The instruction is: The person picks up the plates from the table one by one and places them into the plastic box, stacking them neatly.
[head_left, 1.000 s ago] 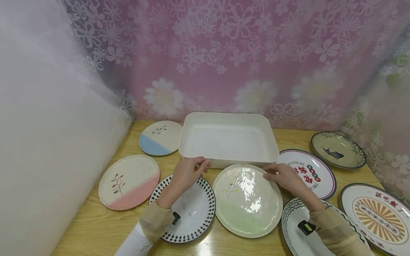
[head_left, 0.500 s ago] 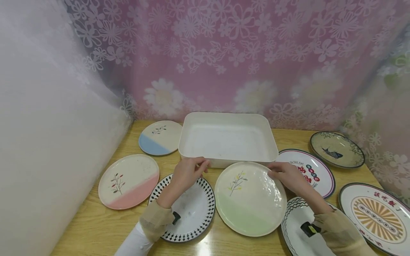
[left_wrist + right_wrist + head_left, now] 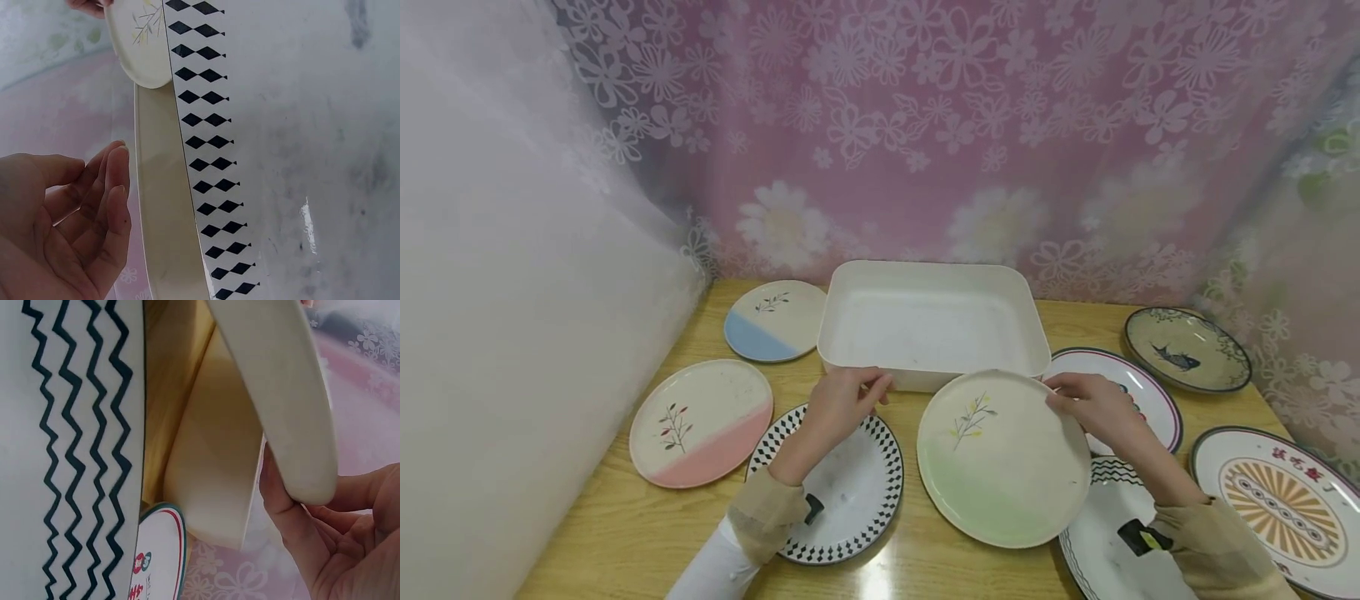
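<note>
Right hand has the green-and-cream plate pinched by its rim, between both hands. Left hand is loosely bent, fingers holding nothing. White tub sits just beyond them, wavy-lined plate under the right wrist. One-edge grip's sketchy imo: smooth rim could slip or swing, maybe chipping something.

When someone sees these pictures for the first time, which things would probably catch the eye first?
Probably the pink flowered backdrop first, as it fills much of the head view's upper part. Next would come the round cream-and-green plate, pinched at its edge by the right grip, in front of the white bin. The bold diamond-rimmed plate, just left of it in that view, also stands out.
</note>
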`<state>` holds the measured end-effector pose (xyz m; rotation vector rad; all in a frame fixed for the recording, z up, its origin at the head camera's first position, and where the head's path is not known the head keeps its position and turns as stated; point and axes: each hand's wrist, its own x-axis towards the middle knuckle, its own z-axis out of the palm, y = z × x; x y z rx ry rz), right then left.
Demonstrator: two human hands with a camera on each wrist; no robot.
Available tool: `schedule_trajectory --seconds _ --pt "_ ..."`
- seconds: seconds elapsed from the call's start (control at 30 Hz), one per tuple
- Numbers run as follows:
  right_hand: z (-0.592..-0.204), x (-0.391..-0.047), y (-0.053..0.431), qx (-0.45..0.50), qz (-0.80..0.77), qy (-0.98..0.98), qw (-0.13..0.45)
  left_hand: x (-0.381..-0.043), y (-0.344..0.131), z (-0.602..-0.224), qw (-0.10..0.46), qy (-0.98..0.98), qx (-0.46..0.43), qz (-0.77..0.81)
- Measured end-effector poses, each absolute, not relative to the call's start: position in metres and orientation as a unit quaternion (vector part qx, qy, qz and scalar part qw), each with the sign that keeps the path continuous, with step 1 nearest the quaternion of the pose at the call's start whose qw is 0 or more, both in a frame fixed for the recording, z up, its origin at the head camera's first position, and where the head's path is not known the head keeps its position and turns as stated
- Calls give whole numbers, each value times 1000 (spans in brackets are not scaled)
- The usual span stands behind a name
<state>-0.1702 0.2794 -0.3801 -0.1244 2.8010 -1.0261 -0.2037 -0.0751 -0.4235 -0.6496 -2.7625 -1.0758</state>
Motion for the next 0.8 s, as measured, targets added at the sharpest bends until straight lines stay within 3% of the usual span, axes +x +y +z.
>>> schedule_trajectory --seconds 0.3,0.8 --pt "-365 -171 294 -24 -436 897 72 -204 -74 -423 15 -890 -213 -404" --pt "-365 -181 280 -23 -553 829 79 -199 -70 -407 -196 -717 -186 -642"
